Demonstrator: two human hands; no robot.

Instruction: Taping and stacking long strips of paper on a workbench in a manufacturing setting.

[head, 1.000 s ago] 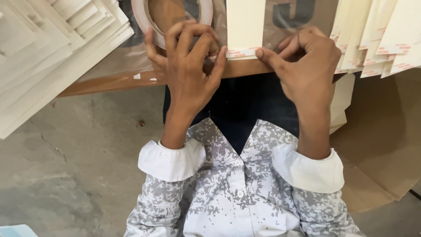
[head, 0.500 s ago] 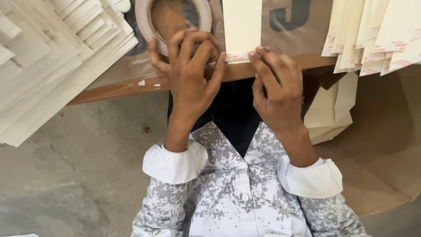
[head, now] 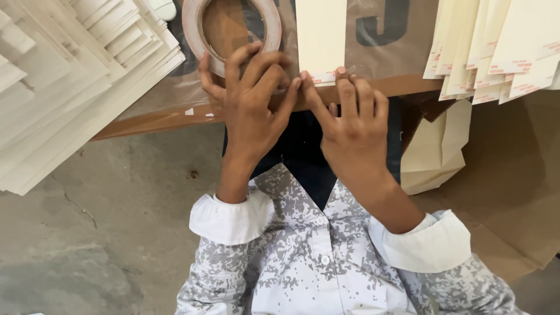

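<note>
Head view, the only one. Hard to see: the tape roll (head: pixel 231 29) is cut off at the top edge, and its lower rim sits behind the left hand (head: pixel 251 111). Any free strip of tape between the hands is too thin and clear to make out. The cream card (head: pixel 320 38) runs out of frame at the top; print along its bottom edge is too small to read. The fanned cards (head: pixel 496 46) at right are cropped top and right. The stack of cream sheets (head: pixel 70 87) at left is cropped too. The board edge (head: pixel 402 86) is partly hidden by both hands, and the lap below it is dark.

The left hand is curled on the lower rim of the tape roll, thumb on the left side, fingers spread over the front; the roll sits directly above and under those fingers, on the brown board. The right hand (head: pixel 353 131) has fingers held together and pressed flat on the bottom edge of the cream card, where it meets the board edge; whether it pinches tape, cannot tell. Index fingertips of the two hands nearly touch just left of the card's lower corner. White cuffs (head: pixel 230 219) are on both wrists, with grey concrete floor (head: pixel 87 233) below left.
</note>
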